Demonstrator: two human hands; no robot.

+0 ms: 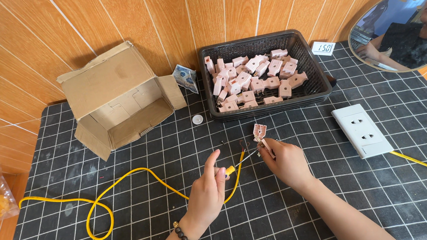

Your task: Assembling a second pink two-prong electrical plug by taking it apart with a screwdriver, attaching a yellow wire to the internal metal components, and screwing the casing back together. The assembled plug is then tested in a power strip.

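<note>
We note the left hand (207, 191) pinching the yellow cable (125, 179) near its stripped end; right hand (285, 162) fingers (268, 148) grip a pink plug shell (260, 131), just beside the wire tips, mid-surface.

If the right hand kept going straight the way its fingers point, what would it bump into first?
The right hand points up and away, toward the back wall. Holding a small pink plug piece, it would probably meet the black basket of pink plug pieces first, though depth is hard to judge.
</note>
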